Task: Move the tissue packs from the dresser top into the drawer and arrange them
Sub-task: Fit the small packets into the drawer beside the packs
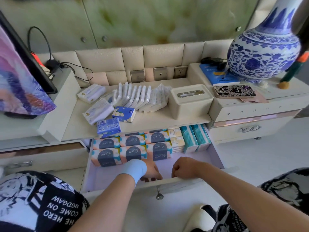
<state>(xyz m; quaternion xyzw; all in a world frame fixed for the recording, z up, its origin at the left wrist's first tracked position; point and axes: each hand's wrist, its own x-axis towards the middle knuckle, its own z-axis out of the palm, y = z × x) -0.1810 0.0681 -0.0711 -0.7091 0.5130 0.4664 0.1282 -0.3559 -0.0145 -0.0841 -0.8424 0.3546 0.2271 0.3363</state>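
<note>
Loose tissue packs lie on the dresser top (167, 121): a leaning row of white packs (138, 96), two larger white packs (98, 111), and two small blue packs (123, 114) near the front edge. Below, the open drawer (215, 148) holds rows of peach-and-navy packs (132, 148), yellow packs (176, 139) and teal packs (194, 138) at its back. Its front half is bare. My left hand (151, 171), with a blue wrap on the wrist, curls its fingers over the drawer's front rim. Just to the right, my right hand (182, 168) grips the same rim.
A cream tissue box (190, 99) stands on the dresser top right of the packs. On the raised right shelf are a blue-and-white vase (262, 54), a blue book (215, 76) and a patterned phone (234, 91). A screen (20, 77) stands at left. The drawer knob (159, 195) juts toward me.
</note>
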